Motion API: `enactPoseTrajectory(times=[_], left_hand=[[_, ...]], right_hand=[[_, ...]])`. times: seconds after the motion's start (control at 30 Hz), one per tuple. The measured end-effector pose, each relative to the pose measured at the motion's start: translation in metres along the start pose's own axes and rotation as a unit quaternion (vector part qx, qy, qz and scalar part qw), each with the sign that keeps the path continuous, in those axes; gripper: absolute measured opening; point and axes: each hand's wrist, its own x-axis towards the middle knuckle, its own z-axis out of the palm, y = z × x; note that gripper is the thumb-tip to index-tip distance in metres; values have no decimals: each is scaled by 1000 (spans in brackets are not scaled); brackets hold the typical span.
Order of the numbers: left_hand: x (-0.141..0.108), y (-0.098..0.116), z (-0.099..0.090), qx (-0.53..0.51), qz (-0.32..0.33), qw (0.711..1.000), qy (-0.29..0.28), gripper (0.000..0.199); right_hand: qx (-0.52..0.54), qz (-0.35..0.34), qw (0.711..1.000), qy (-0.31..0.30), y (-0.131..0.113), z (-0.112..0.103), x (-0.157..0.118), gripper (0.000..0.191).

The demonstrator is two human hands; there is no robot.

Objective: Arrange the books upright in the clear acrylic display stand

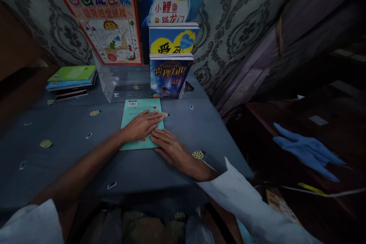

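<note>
Nearest: pale right sleeve (pixel 240 194), cuff at the near edge of the grey-blue tablecloth (pixel 71 160). Right hand (pixel 171 148) comes in from the right, fingers extended over the near-right corner of the teal book (pixel 134 116); can't see whether its thumb is under the edge. Book is closed on the cloth, barcode at its far-left corner, long axis running away from the body.

Left hand (pixel 140 126) lies flat across the book, wrist by the left edge, fingertips at the right edge. Key relation: book is directly under the left palm; right only has the corner, so left is the closer hand. Both flat, neither clamped; fingers nearly meet, can't tell if they touch.

Beyond: clear stand (pixel 104 80), dark blue book (pixel 168 78) just past the teal one's far edge. Book stack (pixel 74 72) far left, patterned wall covering (pixel 243 26) behind. Blue glove (pixel 309 150) off right, well apart.
</note>
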Motion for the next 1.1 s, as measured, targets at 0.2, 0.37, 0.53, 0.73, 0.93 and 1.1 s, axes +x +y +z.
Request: enactPoseTrajectory(times=[0.2, 0.37, 0.53, 0.73, 0.93, 1.1], left_hand=[[-45, 3, -8, -12, -18, 1000, 2, 53], [-74, -20, -1, 43, -148, 987, 35, 62], [-86, -13, 4, 46, -158, 986, 37, 63], [-113, 29, 13, 38, -142, 988, 46, 62], [-155, 80, 29, 38, -117, 991, 59, 64], [-186, 111, 18, -20, -94, 995, 19, 73]], right_hand=[[-3, 19, 999, -33, 7, -9, 0, 53], [-29, 33, 997, -71, 23, -16, 10, 85], [-60, 28, 996, -64, 13, -13, 6, 84], [-76, 1, 995, -70, -29, -22, -32, 86], [-92, -29, 990, -104, -59, -20, -81, 75], [-79, -85, 992, -39, -68, -24, -96, 49]])
